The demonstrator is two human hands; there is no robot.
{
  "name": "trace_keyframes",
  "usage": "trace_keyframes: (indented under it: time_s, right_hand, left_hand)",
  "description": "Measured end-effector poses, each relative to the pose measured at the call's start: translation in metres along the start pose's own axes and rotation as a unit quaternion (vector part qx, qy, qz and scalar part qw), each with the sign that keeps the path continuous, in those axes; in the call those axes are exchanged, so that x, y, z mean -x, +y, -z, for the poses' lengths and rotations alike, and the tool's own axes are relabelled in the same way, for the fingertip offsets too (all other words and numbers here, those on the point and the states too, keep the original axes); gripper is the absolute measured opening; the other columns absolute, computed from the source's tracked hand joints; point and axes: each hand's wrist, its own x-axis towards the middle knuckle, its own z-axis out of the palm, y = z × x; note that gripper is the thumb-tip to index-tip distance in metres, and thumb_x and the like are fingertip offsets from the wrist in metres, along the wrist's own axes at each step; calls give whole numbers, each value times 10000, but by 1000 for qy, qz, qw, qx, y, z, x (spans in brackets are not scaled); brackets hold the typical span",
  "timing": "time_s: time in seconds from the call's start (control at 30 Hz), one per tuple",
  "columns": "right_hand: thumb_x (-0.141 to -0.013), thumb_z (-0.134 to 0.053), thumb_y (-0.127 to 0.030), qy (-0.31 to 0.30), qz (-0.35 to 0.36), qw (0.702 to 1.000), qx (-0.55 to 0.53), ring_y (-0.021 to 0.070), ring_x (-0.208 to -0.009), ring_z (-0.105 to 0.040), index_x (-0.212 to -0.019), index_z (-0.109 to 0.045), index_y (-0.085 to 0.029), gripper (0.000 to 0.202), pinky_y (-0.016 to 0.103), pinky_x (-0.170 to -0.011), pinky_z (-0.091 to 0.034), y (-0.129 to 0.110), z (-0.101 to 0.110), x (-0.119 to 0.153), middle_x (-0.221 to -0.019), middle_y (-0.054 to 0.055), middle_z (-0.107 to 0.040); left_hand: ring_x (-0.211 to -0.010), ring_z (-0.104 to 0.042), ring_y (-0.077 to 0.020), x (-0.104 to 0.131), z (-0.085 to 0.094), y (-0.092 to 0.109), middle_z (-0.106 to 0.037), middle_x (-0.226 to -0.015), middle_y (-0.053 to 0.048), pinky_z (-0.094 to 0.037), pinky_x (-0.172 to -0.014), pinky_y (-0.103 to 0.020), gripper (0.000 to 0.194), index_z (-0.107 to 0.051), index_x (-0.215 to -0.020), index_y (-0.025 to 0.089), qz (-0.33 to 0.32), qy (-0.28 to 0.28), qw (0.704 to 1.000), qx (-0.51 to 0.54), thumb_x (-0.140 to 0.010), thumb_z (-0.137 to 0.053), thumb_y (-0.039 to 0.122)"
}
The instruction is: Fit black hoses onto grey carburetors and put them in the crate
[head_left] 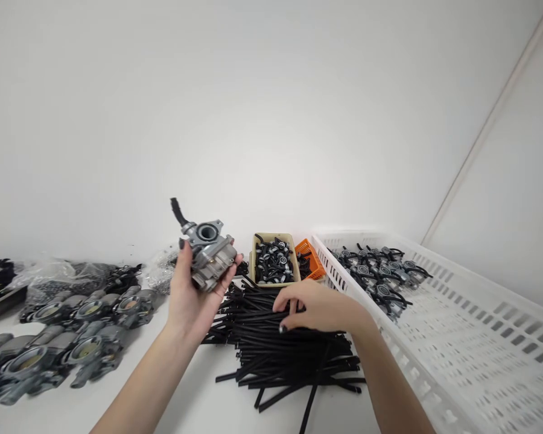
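Note:
A silver metal carburetor [212, 259] with a round bore and a black cap on a short stem rests in my left hand [190, 295], raised above the table, its fingers wrapped round the body. My right hand [319, 306] hovers over a heap of black rubber tubes [289, 355], fingers curved and parted, with nothing visible between them. The tubes lie loosely piled, mostly sideways, some ends sticking out toward the front.
More carburetors [88, 310] stand in rows at the left, before plastic bags [58, 277] of small parts. Behind the tubes are a beige bin [256, 238] and an orange basket [315, 264]. A white crate [461, 337] at the right holds several carburetors with black tubes.

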Motion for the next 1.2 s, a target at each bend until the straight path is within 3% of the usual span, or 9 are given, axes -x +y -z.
trace_keyframes:
  time_s: [0.17,0.4,0.5,0.6,0.77,0.9,1.03,1.13,1.2]
  right_hand:
    - [-699,-754,-75,-104,-56,990,74,137,-605,-626,-765,-778,-216,158,209,-522,-400,-8,-46,26,-716,-12,-747]
    - [-615,-570,115,-69,-282,937,193,290,-1028,-709,-929,-803,-221,516,320,-815,-480,24,-92,86,-1085,89,-777]
    - [-675,-507,108,-37,-230,958,166,251,-978,-715,-835,-797,-213,462,314,-833,-485,26,-85,95,-1002,67,-779]
    - [-851,-549,-61,100,-148,979,95,245,-914,-712,-903,-796,-230,303,338,-836,-499,13,-58,90,-960,58,-786]
    - [-919,-605,-431,393,-66,909,-122,156,-528,-572,-1165,-730,-187,368,288,-544,-446,-8,-8,53,-700,27,-722]
    - [-861,-665,-513,385,4,883,-269,101,-419,-467,-1269,-661,-129,559,247,-463,-388,-21,5,5,-610,-12,-673]
    - [-878,-690,-437,336,70,876,-339,112,-415,-444,-1532,-397,-234,745,234,-465,-374,-36,-3,-29,-541,-68,-642]
    - [-881,-654,-438,315,106,832,-445,141,-516,-543,-1304,-643,-223,474,263,-545,-447,-35,-8,-43,-617,-13,-697]
    - [-862,-630,-453,280,110,797,-524,175,-671,-625,-1100,-745,-211,358,309,-650,-509,-25,-7,-50,-880,67,-790]
  left_hand:
    - [-790,-774,-232,18,-6,20,-774,-1042,-123,-626,-610,-220,460,-729,-1074,150,-23,4,1000,9,-964,-513,540]
    - [-791,-760,-215,32,-8,23,-772,-1036,-118,-617,-584,-201,480,-756,-1073,194,-3,-10,1000,7,-925,-544,599]
    - [-796,-761,-214,35,-8,21,-769,-1043,-119,-617,-586,-199,477,-755,-1079,190,5,-18,1000,7,-927,-545,590]
    - [-779,-765,-218,37,-8,19,-773,-1028,-118,-612,-571,-204,446,-740,-1096,189,3,-10,1000,0,-940,-542,557]
    - [-796,-777,-240,36,-8,16,-773,-1052,-124,-614,-579,-219,391,-707,-1126,171,8,-15,1000,-10,-954,-556,488]
    - [-810,-784,-253,33,-6,15,-772,-1048,-116,-619,-597,-229,317,-694,-1118,167,-4,-8,1000,-20,-941,-599,413]
    - [-843,-785,-261,29,-3,15,-771,-1055,-116,-629,-628,-251,338,-667,-1187,190,-20,12,999,-29,-910,-651,383]
    - [-827,-784,-255,25,-1,17,-772,-1057,-124,-631,-627,-265,342,-658,-1199,181,-37,24,998,-35,-911,-645,364]
    - [-820,-783,-255,21,1,17,-772,-1066,-123,-633,-633,-274,339,-663,-1181,178,-52,27,997,-41,-899,-659,367]
